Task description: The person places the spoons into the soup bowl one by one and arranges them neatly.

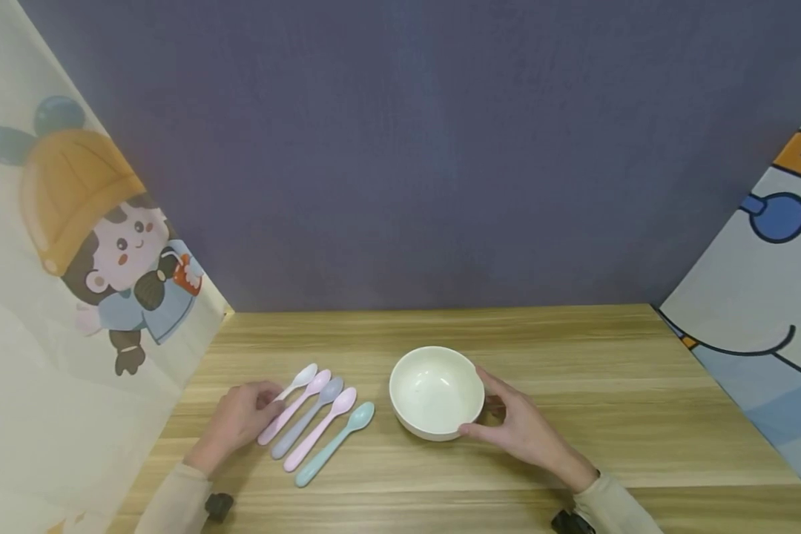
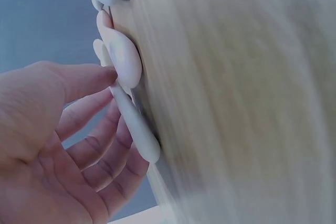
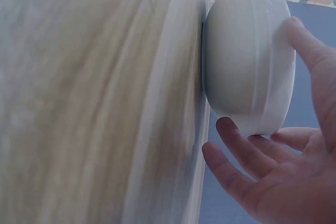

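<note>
Several small spoons lie slanted side by side on the wooden table. At the left end of the row, my left hand has its thumb and fingers around the handle of the white spoon, whose lower part the hand hides in the head view. To its right come a pink spoon, a greyish-purple spoon, a second pink spoon and a teal spoon. A white bowl stands upright right of them. My right hand holds its right side, thumb at the rim, fingers against the outer wall.
The wooden table meets a dark blue-grey panel at the back. A cartoon-printed panel stands on the left, another printed panel on the right.
</note>
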The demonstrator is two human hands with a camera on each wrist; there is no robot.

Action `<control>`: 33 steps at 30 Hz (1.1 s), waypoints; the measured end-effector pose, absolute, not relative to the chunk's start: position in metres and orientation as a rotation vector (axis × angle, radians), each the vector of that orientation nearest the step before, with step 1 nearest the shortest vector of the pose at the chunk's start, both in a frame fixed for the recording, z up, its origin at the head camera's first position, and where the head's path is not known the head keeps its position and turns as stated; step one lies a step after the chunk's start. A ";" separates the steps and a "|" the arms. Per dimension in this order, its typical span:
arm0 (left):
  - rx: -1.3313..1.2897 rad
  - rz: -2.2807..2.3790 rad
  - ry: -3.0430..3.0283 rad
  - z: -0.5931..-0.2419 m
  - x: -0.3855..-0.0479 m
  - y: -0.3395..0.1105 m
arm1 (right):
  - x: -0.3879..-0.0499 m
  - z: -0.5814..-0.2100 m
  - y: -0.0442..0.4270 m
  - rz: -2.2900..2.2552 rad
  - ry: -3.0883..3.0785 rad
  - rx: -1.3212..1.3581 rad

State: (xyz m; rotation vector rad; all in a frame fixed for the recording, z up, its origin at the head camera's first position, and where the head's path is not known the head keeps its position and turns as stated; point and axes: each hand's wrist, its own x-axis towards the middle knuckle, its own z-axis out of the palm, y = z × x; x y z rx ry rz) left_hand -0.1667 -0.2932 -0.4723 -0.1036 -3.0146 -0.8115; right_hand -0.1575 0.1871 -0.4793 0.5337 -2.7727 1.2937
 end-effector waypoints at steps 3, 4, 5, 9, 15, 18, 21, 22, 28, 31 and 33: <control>-0.110 -0.795 -3.011 -0.472 -0.166 -0.294 | -0.158 -0.479 0.187 1.298 -2.776 0.531; -0.112 -0.790 -3.006 -0.472 -0.165 -0.295 | -0.157 -0.480 0.187 1.297 -2.778 0.530; -0.114 -0.784 -3.002 -0.472 -0.164 -0.295 | -0.157 -0.480 0.187 1.294 -2.780 0.529; -0.121 -0.778 -2.985 -0.472 -0.163 -0.296 | -0.157 -0.480 0.187 1.294 -2.785 0.523; -0.122 -0.797 -2.966 -0.470 -0.161 -0.296 | -0.157 -0.481 0.188 1.307 -2.786 0.523; -0.123 -0.802 -2.958 -0.469 -0.160 -0.296 | -0.157 -0.481 0.188 1.307 -2.784 0.523; -0.124 -0.802 -2.956 -0.469 -0.160 -0.296 | -0.158 -0.481 0.188 1.303 -2.785 0.523; -0.124 -0.802 -2.955 -0.469 -0.159 -0.296 | -0.158 -0.481 0.188 1.306 -2.786 0.524; -0.106 -0.801 -2.953 -0.466 -0.159 -0.294 | -0.157 -0.480 0.188 1.305 -2.794 0.522; -0.100 -0.789 -2.950 -0.464 -0.159 -0.292 | -0.157 -0.480 0.187 1.308 -2.796 0.520; -0.099 -0.783 -2.951 -0.463 -0.159 -0.291 | -0.157 -0.480 0.187 1.308 -2.798 0.516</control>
